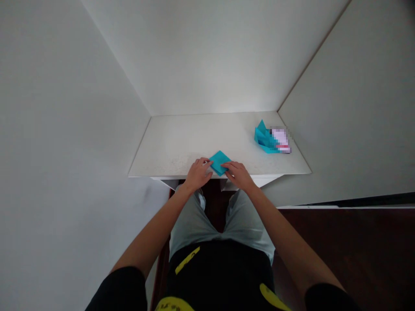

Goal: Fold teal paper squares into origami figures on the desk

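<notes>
A turquoise sheet of paper (219,162), folded into a small diamond shape, lies at the front edge of the white tabletop. At its left corner, my left hand (197,173) holds it with the fingertips, the thumb lower down near the table edge. My right hand (240,174) grips the right corner, fingers on top and thumb close to the lower edge. The exact place of some fingertips is too small to make out.
Toward the back right of the white table (181,134) sits a folded turquoise paper piece (264,139) with a pointed peak, beside a pixelated pink-and-white item (281,139). White walls enclose the table at the left, back and right. Below is a dark red floor (356,246).
</notes>
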The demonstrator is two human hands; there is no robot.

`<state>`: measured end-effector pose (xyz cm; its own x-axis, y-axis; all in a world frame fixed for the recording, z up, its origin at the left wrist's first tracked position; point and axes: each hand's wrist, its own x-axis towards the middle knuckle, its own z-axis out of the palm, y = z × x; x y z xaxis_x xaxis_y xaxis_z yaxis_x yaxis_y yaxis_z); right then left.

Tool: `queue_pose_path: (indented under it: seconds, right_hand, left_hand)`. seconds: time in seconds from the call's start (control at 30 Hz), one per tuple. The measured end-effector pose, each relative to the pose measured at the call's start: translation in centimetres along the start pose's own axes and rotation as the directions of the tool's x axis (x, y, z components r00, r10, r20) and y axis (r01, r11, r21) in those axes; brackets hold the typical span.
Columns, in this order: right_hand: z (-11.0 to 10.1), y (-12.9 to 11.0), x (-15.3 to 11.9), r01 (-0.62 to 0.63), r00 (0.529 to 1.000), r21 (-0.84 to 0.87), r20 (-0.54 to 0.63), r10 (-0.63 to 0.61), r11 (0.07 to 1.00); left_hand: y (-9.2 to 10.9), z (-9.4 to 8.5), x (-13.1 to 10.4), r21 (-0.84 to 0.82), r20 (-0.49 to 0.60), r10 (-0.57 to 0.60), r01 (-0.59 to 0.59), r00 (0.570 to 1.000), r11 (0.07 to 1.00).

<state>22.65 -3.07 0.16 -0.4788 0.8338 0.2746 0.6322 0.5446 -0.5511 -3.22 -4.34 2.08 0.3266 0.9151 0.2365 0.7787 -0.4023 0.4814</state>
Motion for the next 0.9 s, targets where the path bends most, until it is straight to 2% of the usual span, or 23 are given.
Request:
queue_pose_path:
  seconds: [0.1,0.2,0.33,0.47,0.67,0.9]
  right_hand:
    - [-0.2,0.2,0.0,-0.008,1.000,-0.052,-0.011,0.007,0.999]
    - [-0.3,0.5,0.0,-0.062,0.996,-0.088,-0.068,0.056,0.994]
    - [-0.5,1.6,0.0,-0.157,0.983,-0.096,-0.115,0.146,0.983]
    - [-0.7,3.3,0.7,-0.183,0.974,-0.098,-0.151,0.167,0.978]
    - [-0.7,5.2,1.9,-0.274,0.958,-0.103,-0.121,0.261,0.956]
    - [-0.8,5.8,1.9,-0.222,0.971,-0.070,-0.108,0.214,0.973]
  left_hand:
    - [-0.5,0.3,1.0,-0.009,0.011,0.057,-0.057,0.998,0.998]
    - [-0.5,0.8,1.5,-0.027,0.027,0.065,-0.064,0.998,0.998]
    - [-0.3,1.4,1.6,-0.079,0.004,0.008,-0.007,1.000,0.997]
    - [-0.5,1.8,2.2,-0.104,-0.025,-0.025,0.022,0.999,0.994]
    - [-1.2,2.2,3.7,-0.202,-0.032,-0.150,0.141,0.988,0.969]
    - [-0.6,2.0,3.8,-0.193,-0.014,-0.227,0.220,0.974,0.956]
